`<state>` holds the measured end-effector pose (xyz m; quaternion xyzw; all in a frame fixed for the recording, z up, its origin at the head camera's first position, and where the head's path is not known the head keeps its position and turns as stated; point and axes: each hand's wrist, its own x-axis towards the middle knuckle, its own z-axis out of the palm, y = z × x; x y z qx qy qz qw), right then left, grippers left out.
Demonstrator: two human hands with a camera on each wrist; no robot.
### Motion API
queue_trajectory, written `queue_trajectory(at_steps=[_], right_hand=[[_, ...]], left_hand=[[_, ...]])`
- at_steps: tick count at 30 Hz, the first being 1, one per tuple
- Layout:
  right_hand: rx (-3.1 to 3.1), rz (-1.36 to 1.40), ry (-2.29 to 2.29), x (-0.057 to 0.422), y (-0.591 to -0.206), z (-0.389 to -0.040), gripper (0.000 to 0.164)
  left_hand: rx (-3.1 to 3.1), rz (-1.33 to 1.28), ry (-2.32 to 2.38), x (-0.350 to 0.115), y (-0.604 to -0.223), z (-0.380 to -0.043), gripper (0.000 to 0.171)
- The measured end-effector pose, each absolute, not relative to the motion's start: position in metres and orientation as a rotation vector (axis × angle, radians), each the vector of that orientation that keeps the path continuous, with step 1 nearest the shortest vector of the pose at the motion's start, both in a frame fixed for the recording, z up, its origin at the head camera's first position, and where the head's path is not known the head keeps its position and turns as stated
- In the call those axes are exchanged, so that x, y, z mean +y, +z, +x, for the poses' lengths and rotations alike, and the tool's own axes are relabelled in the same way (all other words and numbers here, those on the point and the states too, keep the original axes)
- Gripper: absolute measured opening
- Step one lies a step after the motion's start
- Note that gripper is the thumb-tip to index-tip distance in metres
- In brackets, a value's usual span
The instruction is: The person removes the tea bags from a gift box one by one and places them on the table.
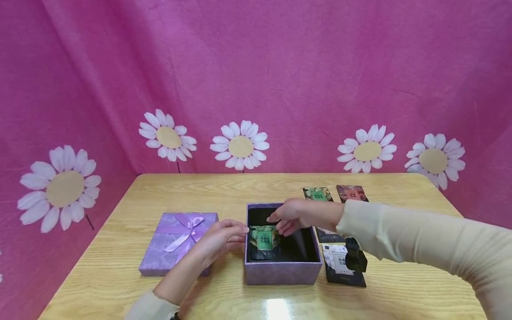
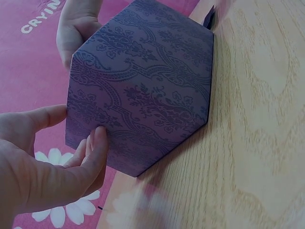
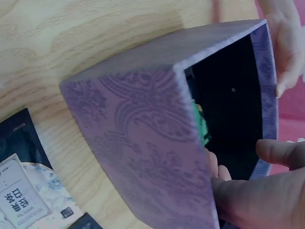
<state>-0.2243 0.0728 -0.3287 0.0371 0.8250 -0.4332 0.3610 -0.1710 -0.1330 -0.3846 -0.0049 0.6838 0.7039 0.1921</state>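
Note:
A purple patterned gift box [image 1: 283, 273] with a black inside stands uncovered on the table. In it a dark tea packet with a green label [image 1: 265, 242] lies against the left side; only a green bit of the packet [image 3: 200, 124] shows in the right wrist view. My right hand [image 1: 294, 215] reaches into the box from above, fingers beside the packet, thumb apart from them. With my left hand [image 1: 222, 238] I touch the box's left wall; in the left wrist view the fingertips [image 2: 98, 136] rest on its outer face and the thumb meets the rim.
Left of the box lies its purple lid [image 1: 168, 235] with a ribbon bow. To the right are a white-labelled tea packet [image 1: 336, 260], a green one [image 1: 318, 194] and a red one [image 1: 352, 193]; my right arm partly covers another dark packet [image 1: 330, 235]. A pink curtain [image 1: 280, 89] hangs behind the table.

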Motion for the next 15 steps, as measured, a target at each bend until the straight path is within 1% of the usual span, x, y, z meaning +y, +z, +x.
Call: queue_trajectory(at_steps=[4,11,15], right_hand=[[2.103,0.145,-1.120,0.071,-0.336,-0.226,0.040],[1.936,0.313,-1.196,0.072,-0.351,-0.223,0.051],[1.940,0.356,-1.202,0.071,-0.357,-0.220,0.050]], left_hand=[[1.933,-0.018,1.975,-0.133,-0.384,-0.172,0.032],[1.931,-0.018,1.974,-0.132,-0.385,-0.172,0.030],[1.936,-0.024,1.976,-0.132,-0.386,-0.171,0.030]])
